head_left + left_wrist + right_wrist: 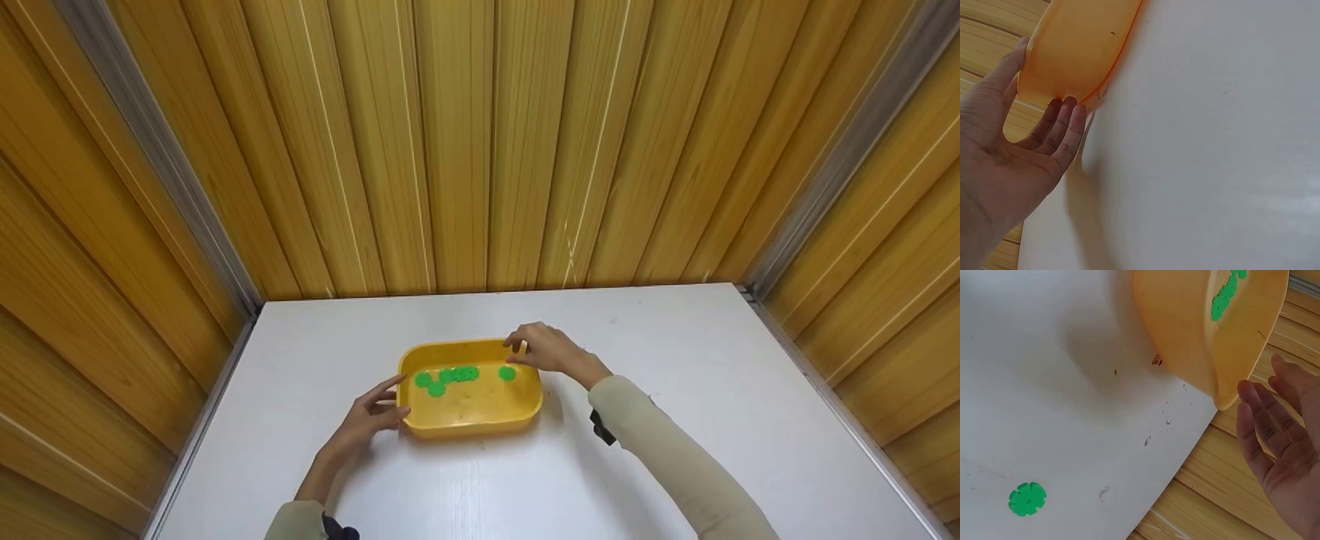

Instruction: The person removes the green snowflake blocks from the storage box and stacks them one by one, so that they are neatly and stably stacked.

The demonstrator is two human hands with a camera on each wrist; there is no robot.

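Observation:
A yellow plastic tray (472,429) stands on the white table. My left hand (367,418) holds its left end, with a digit over the rim and several fingertips against the outer wall in the left wrist view. My right hand (551,349) is over the back right corner, its fingers loosely bent with nothing visible between them. Inside the tray, a loose green notched disc (507,373) lies below the right fingertips. Farther left is a row of joined green discs (458,374), with more green discs (430,382) near the left end.
Another green disc (1027,499) lies on the bare table in the right wrist view. Small dark marks speckle the white tabletop (465,495). Wood-patterned panels (480,150) rise behind the table and at both sides, with grey metal posts (172,165) in the corners.

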